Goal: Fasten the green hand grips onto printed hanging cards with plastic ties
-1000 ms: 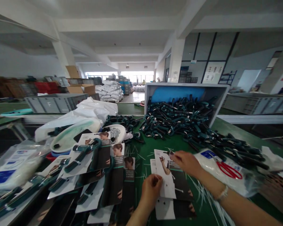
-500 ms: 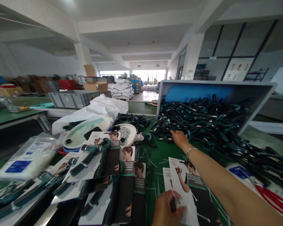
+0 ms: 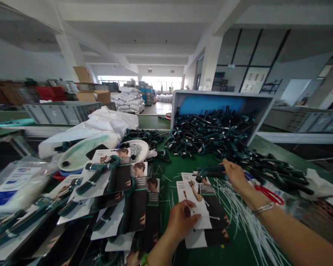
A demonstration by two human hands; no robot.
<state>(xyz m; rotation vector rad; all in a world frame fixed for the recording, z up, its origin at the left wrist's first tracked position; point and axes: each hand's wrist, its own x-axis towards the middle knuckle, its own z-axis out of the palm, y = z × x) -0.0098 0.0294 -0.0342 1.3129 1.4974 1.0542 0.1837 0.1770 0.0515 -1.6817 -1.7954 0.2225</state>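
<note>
My right hand (image 3: pixel 235 178) is closed on the handle end of a dark green hand grip strengthener (image 3: pixel 212 172), held over the top of a printed backing card (image 3: pixel 192 186). Near that card's left edge, the fingers of my left hand (image 3: pixel 183 218) are curled in a pinch on it. White cable ties (image 3: pixel 215 218) stick out of the card's face. Under it lies another printed card (image 3: pixel 196 239). To the left, finished-looking cards with grip strengtheners (image 3: pixel 98 173) tied on are piled up, overlapping one another.
A grey bin (image 3: pixel 224 94) lies on its side, spilling many grip strengtheners (image 3: pixel 211 129). Loose white cable ties (image 3: pixel 246 214) and a red-corded bundle (image 3: pixel 269 194) lie at right. At left are a white dish of small metal parts (image 3: pixel 140 147), an oval lid (image 3: pixel 86 151) and plastic bags (image 3: pixel 19 184).
My right hand has come back from the heap to the card with a grip strengthener in it. My left hand stays at the card. The view has swung to the right.
</note>
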